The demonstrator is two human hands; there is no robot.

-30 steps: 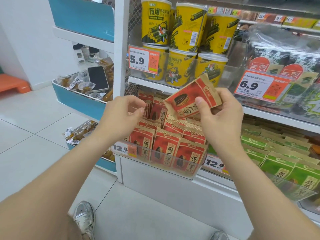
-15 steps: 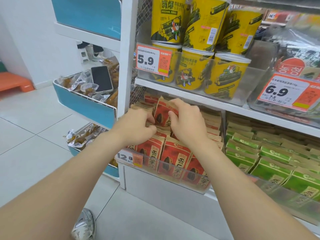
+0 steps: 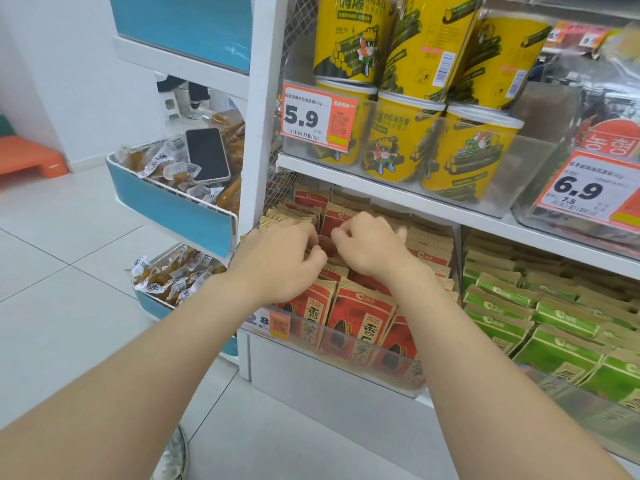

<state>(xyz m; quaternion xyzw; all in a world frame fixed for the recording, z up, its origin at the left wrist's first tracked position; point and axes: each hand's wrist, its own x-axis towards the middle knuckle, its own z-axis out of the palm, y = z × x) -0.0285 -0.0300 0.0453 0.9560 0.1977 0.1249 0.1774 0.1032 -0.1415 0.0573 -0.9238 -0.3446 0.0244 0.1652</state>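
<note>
- Tucking the red seed packet (image 3: 327, 247) down into the middle rows of the clear bin (image 3: 349, 356) looks like the step in hand. The packet sits low between the two hands, on the left part of the lower shelf.
- The left hand (image 3: 280, 268) has its fingers curled, with thumb and fingertips pinching the packet's left edge. The right hand (image 3: 372, 249) is curled narrowly over its top right.
- To do it well, I'd spread the neighbouring packets with the left hand. Then slide this one straight down, upright and facing out like the front row (image 3: 360, 317), without creasing the paper tops.
- Both sets of fingertips are buried among packets and most of the packet is covered, so I can't tell how deep it sits.
- The price label (image 3: 268, 322) is half behind the left wrist. The green packets (image 3: 554, 327) on the right run out of frame.
</note>
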